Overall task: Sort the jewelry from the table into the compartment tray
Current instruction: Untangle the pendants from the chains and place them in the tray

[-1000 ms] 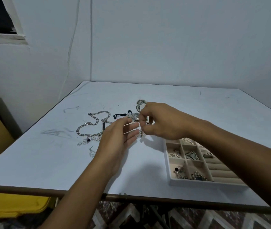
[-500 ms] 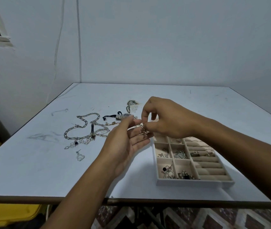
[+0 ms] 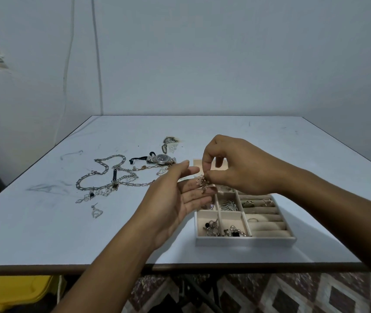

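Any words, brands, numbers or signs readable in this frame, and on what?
No text can be read.
The watch dial: marks too small to read.
The compartment tray: no print visible.
The yellow bin: no label visible.
The small jewelry piece pinched by the right hand: no lettering shows.

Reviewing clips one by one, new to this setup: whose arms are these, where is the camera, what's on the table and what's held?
No machine here: a person wears a camera on the head, looking down at their own bare arms; this is the only view. The right hand pinches a small dangling piece of jewelry at the fingers of the open left hand. On the table lie chain necklaces, a wristwatch and a heart-shaped earring. At right sits the compartment tray, several sections already holding pieces.
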The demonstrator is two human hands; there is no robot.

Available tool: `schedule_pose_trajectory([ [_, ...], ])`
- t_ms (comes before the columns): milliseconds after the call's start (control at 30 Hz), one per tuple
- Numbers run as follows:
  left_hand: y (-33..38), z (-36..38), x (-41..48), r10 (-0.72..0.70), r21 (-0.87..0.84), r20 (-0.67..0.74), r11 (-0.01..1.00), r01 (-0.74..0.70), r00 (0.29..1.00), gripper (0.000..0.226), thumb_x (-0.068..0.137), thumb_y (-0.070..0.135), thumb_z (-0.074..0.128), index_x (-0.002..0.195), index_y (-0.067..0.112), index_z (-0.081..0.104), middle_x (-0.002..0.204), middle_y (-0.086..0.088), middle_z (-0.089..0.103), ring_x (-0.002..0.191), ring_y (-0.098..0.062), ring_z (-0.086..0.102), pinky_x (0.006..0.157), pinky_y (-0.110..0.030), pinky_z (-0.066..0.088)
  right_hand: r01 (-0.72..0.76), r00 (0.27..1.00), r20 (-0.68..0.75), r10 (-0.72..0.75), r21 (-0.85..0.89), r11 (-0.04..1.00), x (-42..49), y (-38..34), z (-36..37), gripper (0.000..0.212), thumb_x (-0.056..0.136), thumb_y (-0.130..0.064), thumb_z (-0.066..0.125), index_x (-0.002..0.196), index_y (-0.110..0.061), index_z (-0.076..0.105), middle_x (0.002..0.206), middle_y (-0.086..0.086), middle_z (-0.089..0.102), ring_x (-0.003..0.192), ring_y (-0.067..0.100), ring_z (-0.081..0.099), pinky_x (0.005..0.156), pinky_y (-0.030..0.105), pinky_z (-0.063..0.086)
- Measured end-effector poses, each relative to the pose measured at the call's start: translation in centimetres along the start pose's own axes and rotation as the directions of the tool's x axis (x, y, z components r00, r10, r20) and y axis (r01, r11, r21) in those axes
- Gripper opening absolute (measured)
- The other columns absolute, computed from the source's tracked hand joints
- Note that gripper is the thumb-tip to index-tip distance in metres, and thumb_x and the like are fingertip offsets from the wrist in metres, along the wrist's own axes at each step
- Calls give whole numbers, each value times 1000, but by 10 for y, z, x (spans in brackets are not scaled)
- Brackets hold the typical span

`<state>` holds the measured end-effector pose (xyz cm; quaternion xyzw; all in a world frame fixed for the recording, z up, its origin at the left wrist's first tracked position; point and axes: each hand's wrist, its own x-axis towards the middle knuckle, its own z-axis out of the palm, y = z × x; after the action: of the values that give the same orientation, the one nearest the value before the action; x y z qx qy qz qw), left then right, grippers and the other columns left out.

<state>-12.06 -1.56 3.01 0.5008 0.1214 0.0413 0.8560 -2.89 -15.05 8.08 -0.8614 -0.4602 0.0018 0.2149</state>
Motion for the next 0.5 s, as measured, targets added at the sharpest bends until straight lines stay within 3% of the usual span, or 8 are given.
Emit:
schedule_pose_trajectory([
  [267,-5,3,-18,-27,38,1,999,27,1000,37,97,32,46,118,1,53,89,-22,66,97,-43,67,93,-49,52,4,1000,4,-4,39,999,-22,-3,3,5,85,-23,64,83,-27,64,100,-13,53,90,4,56,77,22,44],
  [400,-5,2,-26,-44,58,7,997,43,999,36,97,32,46,117,3,54,85,-19,66,85,-36,68,82,-42,58,-3,1000,1,3,59,998,-28,-4,10,7,84,-22,65,82,-29,64,98,-13,52,89,4,55,77,21,44],
  [500,-5,0,-30,-57,99,11,994,56,998,34,97,33,46,116,6,54,87,-20,66,86,-35,68,86,-43,56,5,1000,6,-5,55,998,-33,-4,15,6,84,-23,65,83,-29,64,97,-14,52,89,3,54,73,16,40],
])
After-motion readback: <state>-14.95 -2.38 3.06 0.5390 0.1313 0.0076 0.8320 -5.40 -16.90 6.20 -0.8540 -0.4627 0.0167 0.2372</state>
